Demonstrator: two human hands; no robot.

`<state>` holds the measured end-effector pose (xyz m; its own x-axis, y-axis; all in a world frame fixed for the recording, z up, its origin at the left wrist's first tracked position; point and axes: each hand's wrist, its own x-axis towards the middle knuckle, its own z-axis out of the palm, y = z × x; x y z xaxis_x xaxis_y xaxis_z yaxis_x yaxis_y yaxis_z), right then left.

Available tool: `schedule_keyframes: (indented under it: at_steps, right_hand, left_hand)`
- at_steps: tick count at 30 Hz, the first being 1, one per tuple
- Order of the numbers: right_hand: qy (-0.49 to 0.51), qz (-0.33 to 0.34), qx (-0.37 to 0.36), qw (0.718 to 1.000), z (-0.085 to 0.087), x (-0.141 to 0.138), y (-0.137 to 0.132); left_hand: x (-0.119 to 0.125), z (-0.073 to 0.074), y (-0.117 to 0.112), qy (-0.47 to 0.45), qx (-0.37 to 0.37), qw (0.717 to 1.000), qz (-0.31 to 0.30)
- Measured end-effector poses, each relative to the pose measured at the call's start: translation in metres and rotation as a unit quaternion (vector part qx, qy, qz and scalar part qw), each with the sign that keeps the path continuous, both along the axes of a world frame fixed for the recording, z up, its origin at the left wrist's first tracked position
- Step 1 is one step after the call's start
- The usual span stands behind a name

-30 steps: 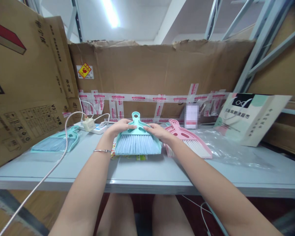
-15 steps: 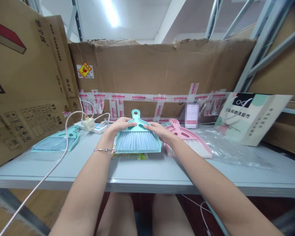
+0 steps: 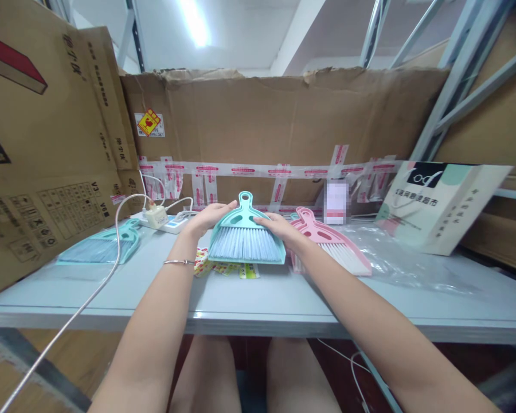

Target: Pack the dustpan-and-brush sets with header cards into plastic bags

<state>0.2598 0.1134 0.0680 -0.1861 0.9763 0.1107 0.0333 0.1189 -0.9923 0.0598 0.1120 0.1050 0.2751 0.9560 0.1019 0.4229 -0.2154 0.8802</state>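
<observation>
A turquoise dustpan (image 3: 246, 215) is held up over the table, with a matching brush (image 3: 247, 244) of pale blue bristles clipped in it. My right hand (image 3: 273, 225) grips its right side, the thumb on the front and the other fingers mostly hidden behind. At the upper left edge is my left hand (image 3: 210, 217), its thumb stretched out and lifted off the front; its other fingers are largely hidden. Colourful packets (image 3: 227, 268) lie under the set. To the right, partly behind my right forearm, rests a pink dustpan and brush set (image 3: 327, 238).
Another turquoise dustpan set (image 3: 101, 245) lies at left, near a power strip (image 3: 172, 223) and a white cable (image 3: 112, 267). Clear plastic wrapping (image 3: 395, 258) and a printed paper bag (image 3: 434, 206) sit at right. A tall cardboard sheet (image 3: 262, 120) closes off the back.
The held dustpan set has shifted slightly right and up. My left thumb has come off its front, and more of the packets beneath shows.
</observation>
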Motion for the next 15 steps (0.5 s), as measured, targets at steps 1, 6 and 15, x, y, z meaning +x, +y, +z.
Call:
schedule_keyframes:
  at_steps: [1, 6, 15]
  right_hand:
    - [0.011, -0.007, -0.006, 1.0, 0.0, 0.0, 0.001]
    - [0.086, -0.008, -0.064, 0.994, 0.003, -0.002, 0.001]
    - [0.219, -0.085, -0.101, 0.967, 0.007, 0.007, 0.012]
  left_hand:
    - [0.0, 0.0, -0.001, 0.004, 0.004, 1.0, -0.005]
    - [-0.002, 0.002, 0.001, 0.022, 0.048, 0.999, 0.009]
    - [-0.035, -0.005, 0.015, 0.226, 0.025, 0.971, 0.069]
